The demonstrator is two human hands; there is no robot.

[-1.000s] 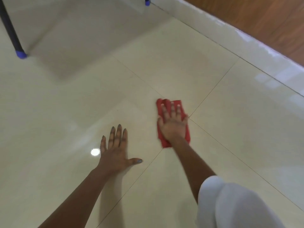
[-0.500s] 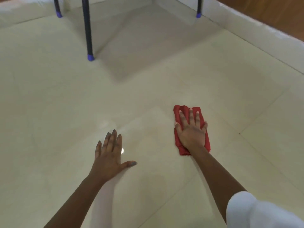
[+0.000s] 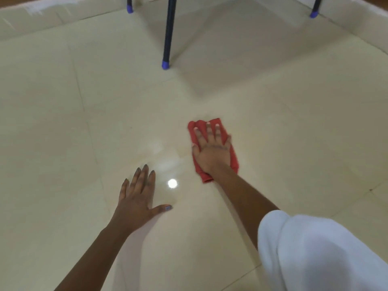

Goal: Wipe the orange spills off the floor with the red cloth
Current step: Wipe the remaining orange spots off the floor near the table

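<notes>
A folded red cloth (image 3: 233,158) lies flat on the cream tiled floor (image 3: 84,122) near the middle of the view. My right hand (image 3: 211,149) presses down on it with straight, spread fingers. To the left and nearer to me, my left hand (image 3: 137,201) rests palm down on the bare tile, fingers straight and thumb out to the right. I see no orange spill on the floor around the cloth; anything under the cloth is hidden.
A dark table leg (image 3: 168,38) with a blue foot stands beyond the cloth, with two more blue-footed legs (image 3: 313,9) farther back. A pale skirting (image 3: 42,15) runs along the far edge. My white-clad knee (image 3: 315,255) fills the lower right.
The view has swung right to left, bringing the table legs in. My right hand has slid the cloth across the floor to the left, away from the tile joint. My left hand stays planted.
</notes>
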